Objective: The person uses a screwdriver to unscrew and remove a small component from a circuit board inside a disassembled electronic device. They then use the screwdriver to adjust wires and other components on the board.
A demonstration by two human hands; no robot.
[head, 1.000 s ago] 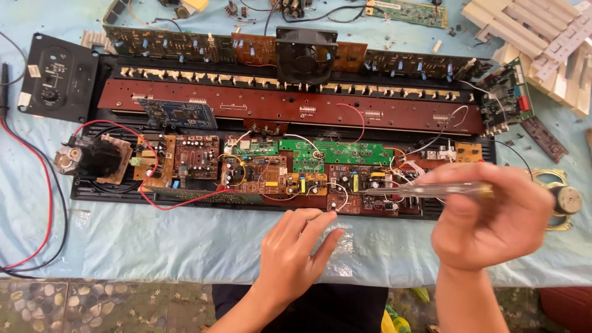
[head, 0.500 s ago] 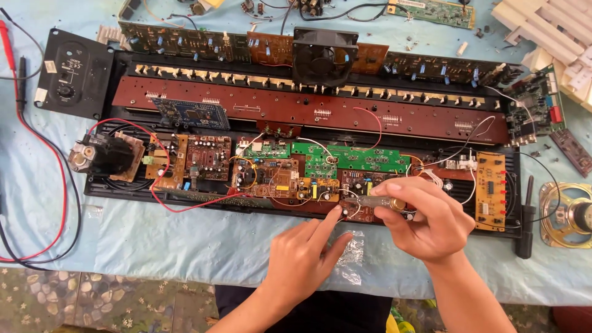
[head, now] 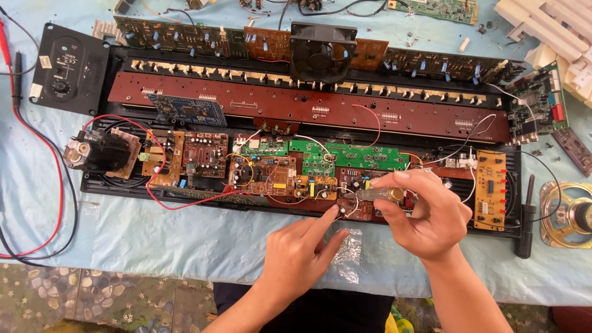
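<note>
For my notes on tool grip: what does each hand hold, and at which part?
The right hand holds a screwdriver by its clear handle, tip towards the circuit boards. The left hand holds nothing; its forefinger touches the boards' edge.

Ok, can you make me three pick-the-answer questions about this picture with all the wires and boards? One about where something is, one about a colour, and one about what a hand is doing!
1. Where is the black cooling fan?
A. at the top middle, above the long brown board
B. at the bottom left corner
C. under the blue cloth

2. What colour is the loop of wire that curls along the left part of the black tray?
A. green
B. white
C. red

3. What is the right hand doing?
A. lying flat and empty
B. holding a clear-handled tool over the boards
C. lifting the round speaker

Answers: 1 A, the fan stands upright at the top centre. 2 C, the loop is plainly red. 3 B, its fingers pinch the tool while the left hand points a finger at the board edge.
</note>
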